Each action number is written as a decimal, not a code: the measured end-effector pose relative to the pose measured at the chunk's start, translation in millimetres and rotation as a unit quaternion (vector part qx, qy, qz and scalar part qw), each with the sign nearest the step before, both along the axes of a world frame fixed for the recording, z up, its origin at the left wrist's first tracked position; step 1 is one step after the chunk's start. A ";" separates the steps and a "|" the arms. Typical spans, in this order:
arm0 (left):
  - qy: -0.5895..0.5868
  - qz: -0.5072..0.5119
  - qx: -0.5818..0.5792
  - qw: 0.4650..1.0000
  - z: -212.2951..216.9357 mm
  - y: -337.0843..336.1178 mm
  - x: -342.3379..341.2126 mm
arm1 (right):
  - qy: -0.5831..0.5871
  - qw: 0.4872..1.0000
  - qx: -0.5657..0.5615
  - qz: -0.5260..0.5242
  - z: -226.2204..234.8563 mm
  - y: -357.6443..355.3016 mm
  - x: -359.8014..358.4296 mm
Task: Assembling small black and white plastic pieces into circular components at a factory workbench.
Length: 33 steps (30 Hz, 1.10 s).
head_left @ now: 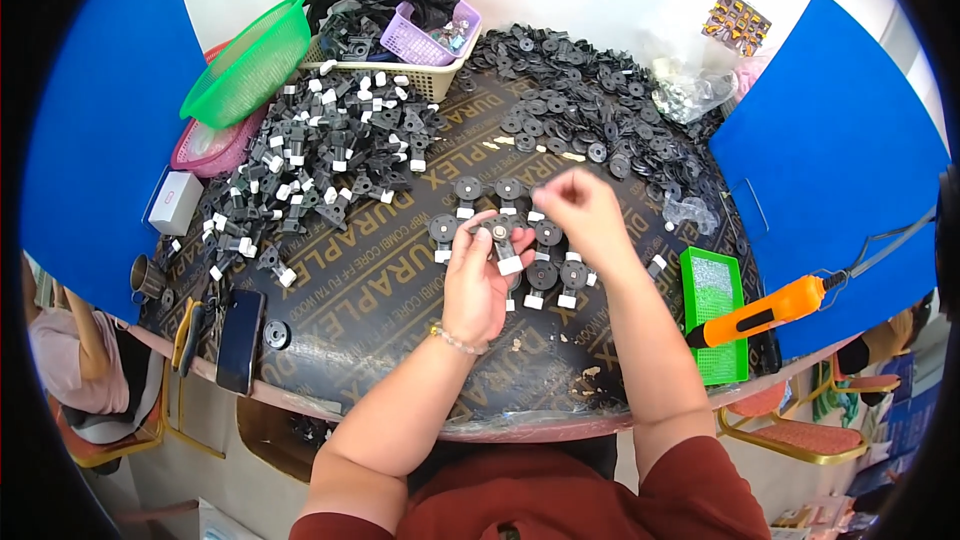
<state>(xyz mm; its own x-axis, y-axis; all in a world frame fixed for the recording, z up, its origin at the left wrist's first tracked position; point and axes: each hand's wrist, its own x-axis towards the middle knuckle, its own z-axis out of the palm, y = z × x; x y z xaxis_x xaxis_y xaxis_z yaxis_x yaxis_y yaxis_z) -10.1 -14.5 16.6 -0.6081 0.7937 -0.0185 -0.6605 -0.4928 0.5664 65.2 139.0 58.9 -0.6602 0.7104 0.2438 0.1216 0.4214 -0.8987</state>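
Observation:
My left hand (474, 290) holds a small black plastic part with a white end (505, 252) between thumb and fingers. A round metal piece shows at that part's middle. Just right of it, my right hand (580, 208) is raised with thumb and forefinger pinched together; the fingertips are slightly blurred, and whatever they hold is too small to make out. Around and beneath both hands lie several assembled parts (541, 275), each a black disc with a white end. Some are partly hidden by the hands.
A heap of black parts with white ends (310, 140) lies left, black discs (600, 100) at the far right. An orange electric screwdriver (765, 315) hangs over a green tray (715, 360). A phone (240, 340), pliers (188, 335) and baskets (250, 60) stand left. Blue panels (830, 170) flank the table.

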 end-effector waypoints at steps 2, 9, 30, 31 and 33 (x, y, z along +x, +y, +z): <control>-0.001 0.007 0.004 1.000 -3.5 -1.5 0.0 | -0.014 1.000 -0.014 -0.010 1.5 -28.6 19.7; -0.019 -0.049 -0.005 0.999 -9.8 -1.7 -1.2 | 0.033 0.995 -0.040 0.086 -22.0 -40.2 64.8; -0.026 -0.174 -0.029 0.984 1.4 -1.9 2.4 | 0.036 0.975 0.209 0.068 -0.9 -40.9 83.0; -0.010 -0.190 -0.032 0.981 1.7 -2.3 4.1 | 0.036 0.971 0.231 0.055 -3.3 -37.8 83.7; -0.005 -0.204 -0.032 0.978 -2.1 -2.7 6.0 | 0.035 0.969 0.238 0.051 -4.2 -38.4 82.8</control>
